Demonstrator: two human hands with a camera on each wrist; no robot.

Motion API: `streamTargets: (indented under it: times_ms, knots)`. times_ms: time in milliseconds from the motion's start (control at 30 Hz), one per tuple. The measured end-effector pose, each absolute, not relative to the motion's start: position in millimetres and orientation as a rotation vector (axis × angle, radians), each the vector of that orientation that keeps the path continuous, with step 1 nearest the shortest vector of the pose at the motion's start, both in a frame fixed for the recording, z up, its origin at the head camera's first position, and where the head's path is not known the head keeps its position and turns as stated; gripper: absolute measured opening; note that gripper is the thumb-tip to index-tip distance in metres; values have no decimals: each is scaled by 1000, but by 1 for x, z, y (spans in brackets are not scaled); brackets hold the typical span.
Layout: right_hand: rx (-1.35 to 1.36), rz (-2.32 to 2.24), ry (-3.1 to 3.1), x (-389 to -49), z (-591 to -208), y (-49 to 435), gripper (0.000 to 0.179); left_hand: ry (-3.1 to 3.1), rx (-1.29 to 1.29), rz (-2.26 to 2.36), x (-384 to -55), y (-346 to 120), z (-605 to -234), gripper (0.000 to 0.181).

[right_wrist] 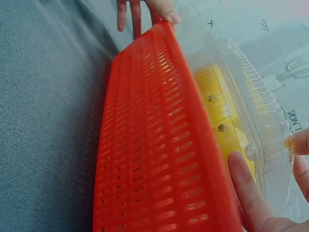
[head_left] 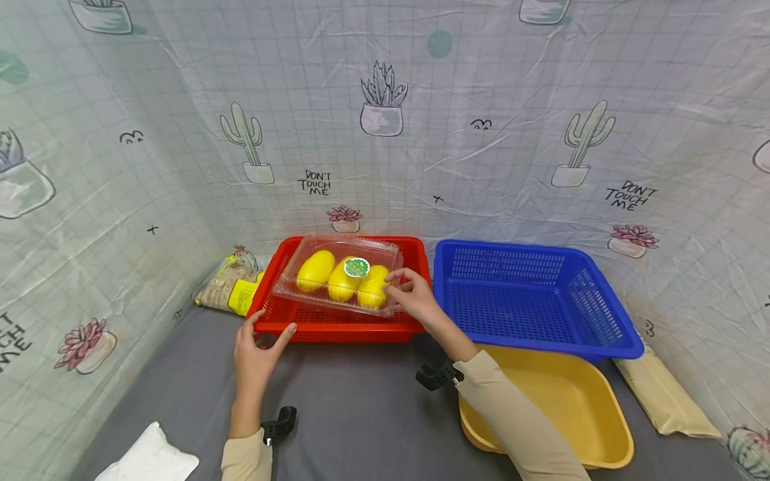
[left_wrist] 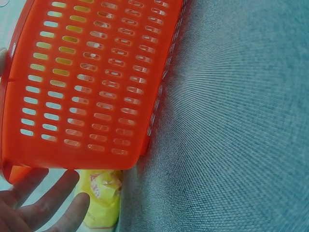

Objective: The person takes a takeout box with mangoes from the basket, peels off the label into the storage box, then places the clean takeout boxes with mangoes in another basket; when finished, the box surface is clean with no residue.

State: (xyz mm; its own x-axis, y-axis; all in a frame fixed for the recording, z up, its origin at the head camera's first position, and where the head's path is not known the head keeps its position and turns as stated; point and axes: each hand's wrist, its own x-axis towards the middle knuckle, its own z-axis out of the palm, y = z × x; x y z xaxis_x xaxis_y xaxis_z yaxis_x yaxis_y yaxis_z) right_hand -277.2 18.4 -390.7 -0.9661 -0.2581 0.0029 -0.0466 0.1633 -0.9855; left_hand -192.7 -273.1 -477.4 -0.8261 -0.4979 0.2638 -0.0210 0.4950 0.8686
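Note:
A clear plastic clamshell box [head_left: 289,275] holds three yellow fruits that look like mangoes [head_left: 315,270], with a round green-and-white label [head_left: 357,267] on the lid. It sits tilted within the red slotted basket [head_left: 337,331], its right end at the basket's right side. My right hand [head_left: 412,294] pinches that right end between thumb and fingers; the right wrist view shows fingertips [right_wrist: 239,166] against the clear wall. At the basket's front left corner, my left hand [head_left: 255,351] touches the rim, thumb and fingers spread with the fingers outside the wall.
Right of the red basket stands a blue slotted basket [head_left: 505,344], with a yellow basin [head_left: 547,401] in front of it. A yellow-labelled bag [head_left: 225,287] leans behind left. A beige packet [head_left: 668,394] lies far right, a white packet [head_left: 150,457] front left.

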Motion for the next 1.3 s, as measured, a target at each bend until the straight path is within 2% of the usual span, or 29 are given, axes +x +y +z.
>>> streamTargets:
  times_ms: [133,300,467,1300]
  knots:
    - [-326,-1942,2236,-268,-377,23,26,-2250,418,-1314,-193,-273,-479,73]
    - [-345,-1967,2220,-280,-389,28,23,-2251,420,-1309,-193,-274,-479,73]
    - [-345,-1945,2244,-277,-380,31,22,-2232,408,-1308,-194,-274,-477,73]
    - [-460,-1917,2254,-245,-368,56,22,-2253,431,-1303,-192,-272,-479,74]
